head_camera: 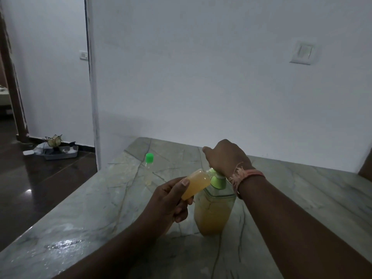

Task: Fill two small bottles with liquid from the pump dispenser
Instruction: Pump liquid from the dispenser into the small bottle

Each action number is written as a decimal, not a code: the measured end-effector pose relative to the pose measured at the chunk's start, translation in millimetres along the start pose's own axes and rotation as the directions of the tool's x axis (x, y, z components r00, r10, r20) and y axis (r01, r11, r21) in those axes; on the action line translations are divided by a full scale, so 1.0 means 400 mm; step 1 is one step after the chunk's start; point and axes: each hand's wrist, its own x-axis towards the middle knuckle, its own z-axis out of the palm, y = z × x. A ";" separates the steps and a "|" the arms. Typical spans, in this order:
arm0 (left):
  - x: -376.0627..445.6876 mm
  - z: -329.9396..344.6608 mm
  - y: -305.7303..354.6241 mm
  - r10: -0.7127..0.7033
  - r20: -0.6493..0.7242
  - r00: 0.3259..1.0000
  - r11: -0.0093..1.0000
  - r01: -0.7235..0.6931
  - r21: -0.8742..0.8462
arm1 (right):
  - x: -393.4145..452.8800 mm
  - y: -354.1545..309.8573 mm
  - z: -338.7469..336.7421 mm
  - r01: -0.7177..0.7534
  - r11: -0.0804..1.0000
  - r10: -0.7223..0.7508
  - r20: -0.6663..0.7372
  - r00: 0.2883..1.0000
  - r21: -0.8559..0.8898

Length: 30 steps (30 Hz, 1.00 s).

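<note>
A clear pump dispenser [214,213] with a green collar stands on the marble counter [96,222], about two thirds full of yellow-orange liquid. My right hand [225,158] rests on top of its pump head and hides it. My left hand [169,200] holds a small bottle [196,184] tilted, its mouth against the green nozzle; this bottle looks nearly full of the same liquid. A second small clear bottle [149,170] with a green cap stands farther back on the counter, with only a little liquid at its bottom.
A white wall with a switch plate [304,52] rises right behind the counter. To the left, past the wall's edge, lies dark floor with a grey tray of clutter [58,151]. A wet patch [62,243] glistens near the counter's left edge.
</note>
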 end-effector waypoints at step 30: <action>0.000 -0.004 -0.001 -0.002 0.011 1.000 1.000 0.002 0.009 | 0.008 -0.003 0.008 -0.004 0.999 0.005 0.020 1.000 -0.052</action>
